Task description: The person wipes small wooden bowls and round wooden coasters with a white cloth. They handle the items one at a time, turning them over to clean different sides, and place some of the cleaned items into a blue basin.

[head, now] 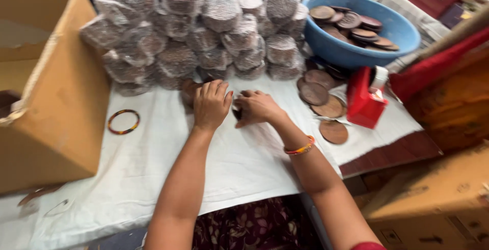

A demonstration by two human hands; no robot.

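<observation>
At the far left an open cardboard box [48,76] stands on the desk [239,163], which is covered in a white cloth. Just right of the box a striped bangle [123,121] lies flat on the cloth. Behind it rises a heap of wrapped disc stacks [204,25] (each bundle in clear film).

The left hand [210,104] lies palm down, its fingers [216,88] spread over a stack of brown discs [188,93] at the foot of the heap. The right hand [257,107], touching the left, has its fingers curled around a small dark piece [237,112]; the blur hides what it is.

Further right, loose wooden discs [321,102] lie on the cloth beside a red tape dispenser [364,102]. Behind them a blue basin [356,46] holds more discs.
</observation>
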